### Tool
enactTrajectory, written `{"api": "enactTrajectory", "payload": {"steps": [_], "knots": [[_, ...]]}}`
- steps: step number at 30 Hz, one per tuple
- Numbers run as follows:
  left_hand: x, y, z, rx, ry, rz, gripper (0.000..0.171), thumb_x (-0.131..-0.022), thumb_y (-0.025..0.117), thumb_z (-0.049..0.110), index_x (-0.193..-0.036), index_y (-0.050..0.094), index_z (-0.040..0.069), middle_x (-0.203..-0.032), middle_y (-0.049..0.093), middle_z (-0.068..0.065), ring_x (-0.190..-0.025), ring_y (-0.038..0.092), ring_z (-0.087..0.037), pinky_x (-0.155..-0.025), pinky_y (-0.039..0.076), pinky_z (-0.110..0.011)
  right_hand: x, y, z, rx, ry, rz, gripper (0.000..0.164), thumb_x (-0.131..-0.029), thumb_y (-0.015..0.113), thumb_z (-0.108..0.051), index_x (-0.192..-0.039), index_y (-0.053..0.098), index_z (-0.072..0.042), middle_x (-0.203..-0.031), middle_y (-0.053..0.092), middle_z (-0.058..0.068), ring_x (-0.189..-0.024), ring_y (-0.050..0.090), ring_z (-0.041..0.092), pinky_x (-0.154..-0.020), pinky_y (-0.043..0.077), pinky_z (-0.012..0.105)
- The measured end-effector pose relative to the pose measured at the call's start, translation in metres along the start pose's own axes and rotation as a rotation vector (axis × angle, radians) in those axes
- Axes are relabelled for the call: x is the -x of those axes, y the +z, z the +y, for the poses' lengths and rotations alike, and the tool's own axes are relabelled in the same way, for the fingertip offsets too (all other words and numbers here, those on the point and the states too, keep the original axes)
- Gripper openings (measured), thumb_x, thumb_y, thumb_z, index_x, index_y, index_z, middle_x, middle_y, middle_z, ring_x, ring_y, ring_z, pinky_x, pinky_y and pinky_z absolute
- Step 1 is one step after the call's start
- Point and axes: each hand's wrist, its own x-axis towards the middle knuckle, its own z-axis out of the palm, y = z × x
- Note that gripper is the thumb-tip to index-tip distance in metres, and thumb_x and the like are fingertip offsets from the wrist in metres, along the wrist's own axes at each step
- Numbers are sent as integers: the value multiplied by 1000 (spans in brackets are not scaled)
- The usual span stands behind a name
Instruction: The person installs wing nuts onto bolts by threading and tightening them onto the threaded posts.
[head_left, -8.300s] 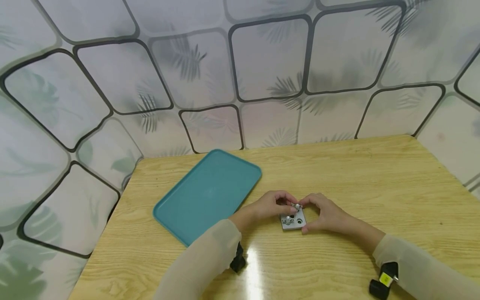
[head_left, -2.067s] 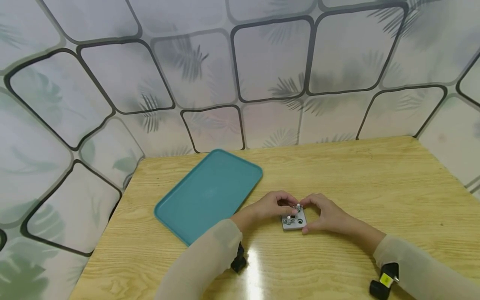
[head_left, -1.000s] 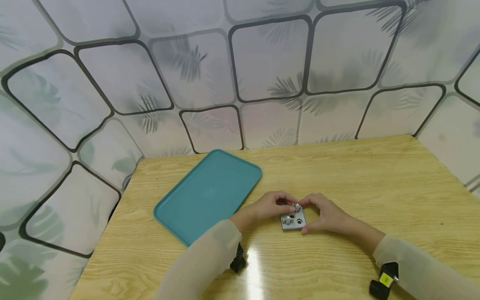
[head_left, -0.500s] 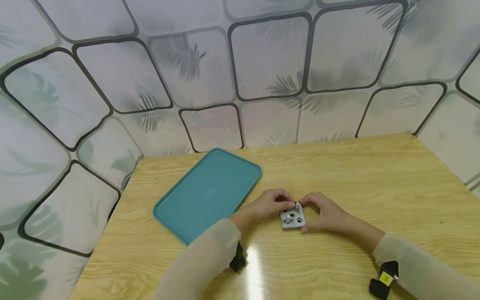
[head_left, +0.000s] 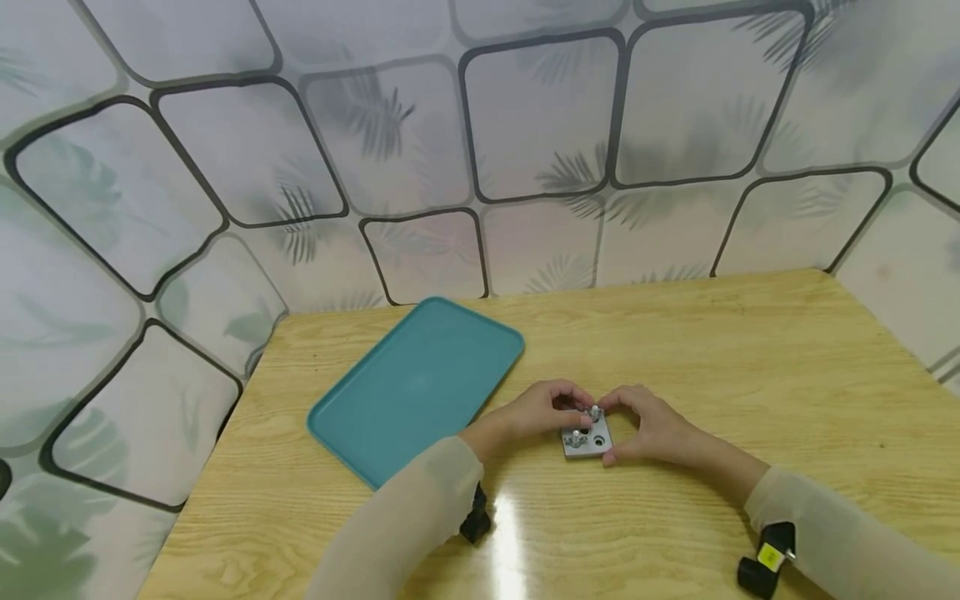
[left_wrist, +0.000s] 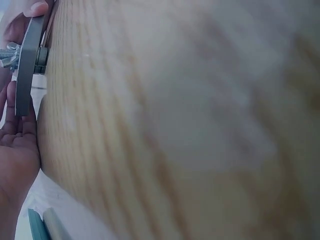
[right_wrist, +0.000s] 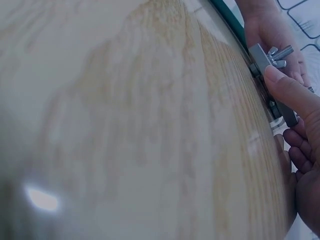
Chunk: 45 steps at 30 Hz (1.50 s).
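A square grey metal plate (head_left: 588, 450) with several holes is held on the table before me. Two bolts with wing nuts stand up from it: a near wing nut (head_left: 575, 438) at the left and a far wing nut (head_left: 595, 413) at the back. My left hand (head_left: 551, 408) reaches over the plate's left part, pinching at the far wing nut with thumb and fingers. My right hand (head_left: 652, 425) grips the plate by its right side, thumb at the near corner. In the left wrist view, a bolt head (left_wrist: 41, 59) sticks out under the plate.
A teal tray (head_left: 416, 383) lies slanted on the wooden table (head_left: 712, 358), left of the hands. Behind the table rises a patterned wall covering (head_left: 540, 117). Black wrist cameras are strapped on both sleeves, one seen at the right sleeve (head_left: 765, 558).
The left thumb pulled back toward the plate's far edge half a second ago and has come forward over the plate again. The right hand and the plate stay in place.
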Motion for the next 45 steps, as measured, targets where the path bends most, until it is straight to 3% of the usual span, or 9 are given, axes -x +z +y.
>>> {"api": "enactTrajectory", "payload": {"steps": [13, 30, 38, 45], "knots": [[1, 1, -2, 37, -55, 107, 15, -85, 65, 21, -93, 63, 10, -90, 62, 3, -80, 54, -3, -73, 44, -17, 0, 0, 0, 15, 17, -6, 65, -57, 82, -45, -109, 57, -16, -110, 56, -4, -103, 45, 15, -89, 36, 34], [0, 1, 1, 59, -74, 101, 14, -86, 63, 22, -92, 63, 9, -88, 61, 3, -79, 53, -3, -72, 43, -17, 0, 0, -1, 5, 17, -3, 63, -57, 83, -44, -108, 57, -16, -109, 57, -4, -102, 45, 14, -88, 37, 30], [1, 2, 2, 16, -14, 50, 26, -78, 72, 21, -101, 66, 11, -92, 64, 5, -81, 56, -1, -76, 45, -17, 1, -1, -2, 1, 11, 1, 62, -58, 82, -44, -108, 57, -17, -110, 56, -4, -102, 44, 14, -88, 36, 29], [0, 3, 0, 21, -1, 62, 27, -76, 74, 18, -100, 66, 10, -91, 64, 4, -80, 57, -1, -76, 45, -17, 1, -1, -4, -10, 12, -2, 61, -58, 83, -43, -107, 57, -18, -110, 56, -4, -102, 44, 14, -88, 36, 29]]}}
